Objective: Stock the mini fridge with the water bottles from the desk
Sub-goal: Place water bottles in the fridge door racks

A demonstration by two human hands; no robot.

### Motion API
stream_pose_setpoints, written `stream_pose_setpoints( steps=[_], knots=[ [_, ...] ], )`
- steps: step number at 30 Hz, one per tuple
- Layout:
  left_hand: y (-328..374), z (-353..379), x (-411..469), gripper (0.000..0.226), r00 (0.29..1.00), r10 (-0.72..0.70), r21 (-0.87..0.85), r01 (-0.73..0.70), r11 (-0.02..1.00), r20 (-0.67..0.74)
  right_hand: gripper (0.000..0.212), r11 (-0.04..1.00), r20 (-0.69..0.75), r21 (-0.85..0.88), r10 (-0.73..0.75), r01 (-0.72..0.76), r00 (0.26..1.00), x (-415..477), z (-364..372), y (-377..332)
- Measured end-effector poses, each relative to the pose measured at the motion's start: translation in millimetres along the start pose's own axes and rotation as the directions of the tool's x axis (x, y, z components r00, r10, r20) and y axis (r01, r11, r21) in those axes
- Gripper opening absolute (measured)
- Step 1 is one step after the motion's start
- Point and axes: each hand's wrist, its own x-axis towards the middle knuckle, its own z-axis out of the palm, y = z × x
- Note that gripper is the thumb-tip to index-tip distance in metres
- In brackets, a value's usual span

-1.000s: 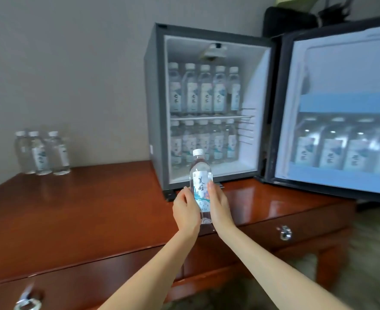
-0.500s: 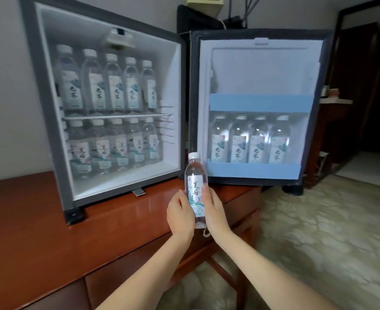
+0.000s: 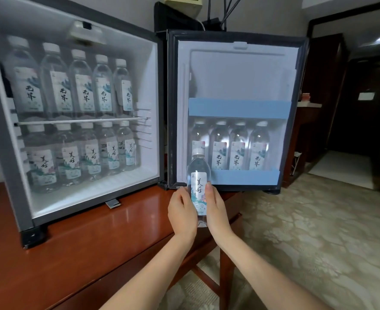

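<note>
A small clear water bottle [image 3: 198,182] is held upright in mid-air. Its long axis is vertical, with the white cap pointing up, the base pointing down and the printed label facing the camera. Two hands hold it between them. The left hand [image 3: 182,213] wraps the bottle's left side and the right hand [image 3: 217,211] wraps its right side, with the fingers of both curled round the lower half. The base just shows below them.

The bottle hangs above the right end of a glossy red-brown desk [image 3: 95,242], in front of the lower left corner of the open fridge door [image 3: 236,74]. The door stands out to the right, showing its pale lining. Behind a light blue lower rail [image 3: 244,177], four door bottles [image 3: 238,151] stand side by side, and the held bottle hides part of the leftmost. An upper rail [image 3: 240,109] of the same blue crosses the door above them.

To the left, the mini fridge [image 3: 5,157] stands on the desk, open and lit. A wire shelf [image 3: 81,120] splits it into two levels. An upper row [image 3: 84,90] of five bottles and a lower row [image 3: 90,157] of five all stand upright, caps up.

Patterned carpet [image 3: 318,231] lies to the right.
</note>
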Motion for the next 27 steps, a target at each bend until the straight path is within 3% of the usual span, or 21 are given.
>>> stream_pose_setpoints(
  steps=[16, 21, 27],
  knots=[
    [65, -14, 24, 0.022, 0.972, 0.176, -0.125, -0.158, 0.979, 0.155, 0.045, 0.996, 0.033, -0.006, -0.093, 0.093, 0.995, 26, 10, -64],
    [116, -6, 52, 0.024, 0.957, 0.246, -0.153, -0.224, 0.963, 0.151, 0.016, 0.983, -0.003, -0.077, -0.168, 0.167, 0.986, 50, 15, -118],
    [168, 4, 92, 0.03, 0.913, 0.373, -0.164, -0.348, 0.923, 0.166, 0.022, 0.948, 0.02, -0.155, -0.28, 0.28, 0.96, 87, 20, -178]
  ],
)
